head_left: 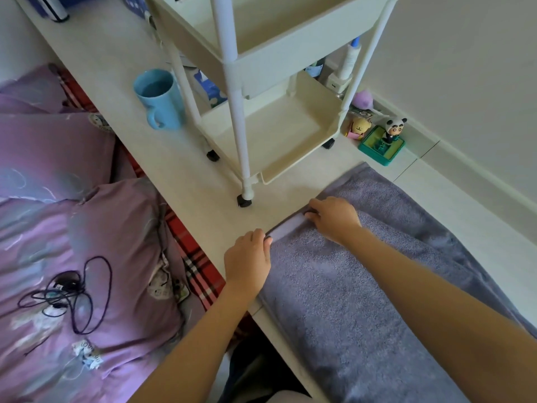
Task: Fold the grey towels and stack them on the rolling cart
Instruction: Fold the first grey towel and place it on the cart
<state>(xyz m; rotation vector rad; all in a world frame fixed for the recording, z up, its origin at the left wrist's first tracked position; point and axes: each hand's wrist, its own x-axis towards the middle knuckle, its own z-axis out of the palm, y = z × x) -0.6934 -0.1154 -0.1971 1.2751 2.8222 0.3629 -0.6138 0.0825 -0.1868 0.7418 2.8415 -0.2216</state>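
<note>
On the pale desk top (122,71), the grey terry towel (343,286) lies flat, its far hem pinched by the left hand (247,257) at the near corner and the right hand (334,218) further along. Just beyond stands the cream three-tier rolling cart (279,123), its shelves bare; a blue ceramic mug (158,97) sits left of it.
</note>
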